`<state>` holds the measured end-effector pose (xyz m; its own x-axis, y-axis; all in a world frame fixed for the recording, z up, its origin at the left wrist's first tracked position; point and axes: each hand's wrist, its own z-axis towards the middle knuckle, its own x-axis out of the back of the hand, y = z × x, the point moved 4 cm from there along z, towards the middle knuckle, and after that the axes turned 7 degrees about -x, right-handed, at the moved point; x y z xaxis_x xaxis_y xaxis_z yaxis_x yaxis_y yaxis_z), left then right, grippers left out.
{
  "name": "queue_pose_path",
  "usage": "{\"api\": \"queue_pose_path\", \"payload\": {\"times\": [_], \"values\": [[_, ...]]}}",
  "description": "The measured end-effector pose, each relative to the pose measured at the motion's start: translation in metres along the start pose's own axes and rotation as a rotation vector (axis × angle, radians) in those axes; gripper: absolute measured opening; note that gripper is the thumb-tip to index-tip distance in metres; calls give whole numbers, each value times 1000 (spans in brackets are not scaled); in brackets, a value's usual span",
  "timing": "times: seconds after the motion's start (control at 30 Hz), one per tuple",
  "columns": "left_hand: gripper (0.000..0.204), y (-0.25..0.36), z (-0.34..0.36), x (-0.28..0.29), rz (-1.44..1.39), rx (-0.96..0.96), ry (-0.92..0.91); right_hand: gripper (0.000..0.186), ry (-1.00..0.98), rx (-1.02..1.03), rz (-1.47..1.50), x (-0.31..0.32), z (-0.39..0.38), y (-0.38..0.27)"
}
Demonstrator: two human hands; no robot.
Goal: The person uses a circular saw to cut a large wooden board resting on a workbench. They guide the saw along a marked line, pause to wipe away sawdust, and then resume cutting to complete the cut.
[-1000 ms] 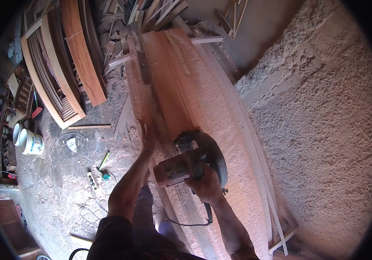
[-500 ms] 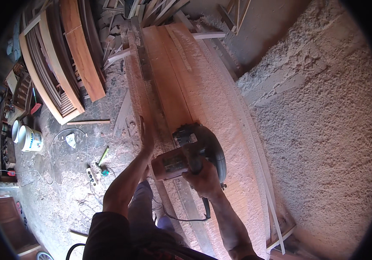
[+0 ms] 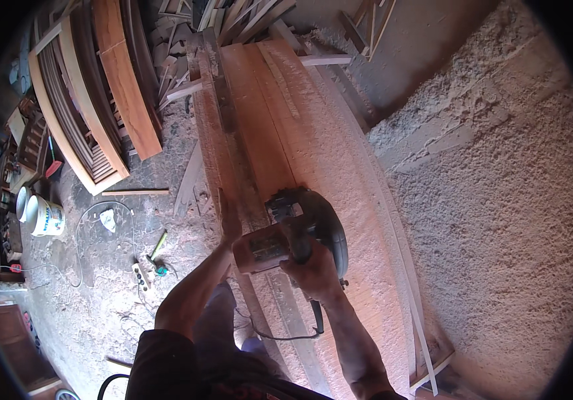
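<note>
Right hand (image 3: 313, 270) has its fingers wrapped tight around the handle of a circular saw (image 3: 296, 237), which sits on the long reddish plank (image 3: 253, 133) about halfway along, everything coated in sawdust. Left hand (image 3: 228, 220) lies flat against the plank's left edge, fingers straight and pressed together. Over on the floor at left stands a white bucket (image 3: 45, 217); can't tell what's in it.

I count one round circular saw with orange body (image 3: 293, 237), two bare hands, one white plastic bucket (image 3: 45, 217), and one arched wooden louvred frame (image 3: 76, 113).
</note>
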<state>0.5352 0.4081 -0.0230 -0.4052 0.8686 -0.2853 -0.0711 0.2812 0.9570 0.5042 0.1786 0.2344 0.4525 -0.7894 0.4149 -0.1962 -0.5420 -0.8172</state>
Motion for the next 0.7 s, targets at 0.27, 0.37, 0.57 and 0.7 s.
{"api": "queue_pose_path", "payload": {"times": [0.27, 0.37, 0.57, 0.7], "values": [[65, -4, -40, -16, -80, 122, -310, 50, -6, 24, 15, -4, 24, -11], [65, -6, -40, -16, -98, 135, -342, 48, -3, 26, 21, -5, 31, -17], [65, -8, -32, -12, -94, 117, -273, 33, -5, 21, 96, -10, 48, -23], [65, -10, -28, -10, -87, 92, -185, 33, 29, 68, 74, -10, 57, -30]]}}
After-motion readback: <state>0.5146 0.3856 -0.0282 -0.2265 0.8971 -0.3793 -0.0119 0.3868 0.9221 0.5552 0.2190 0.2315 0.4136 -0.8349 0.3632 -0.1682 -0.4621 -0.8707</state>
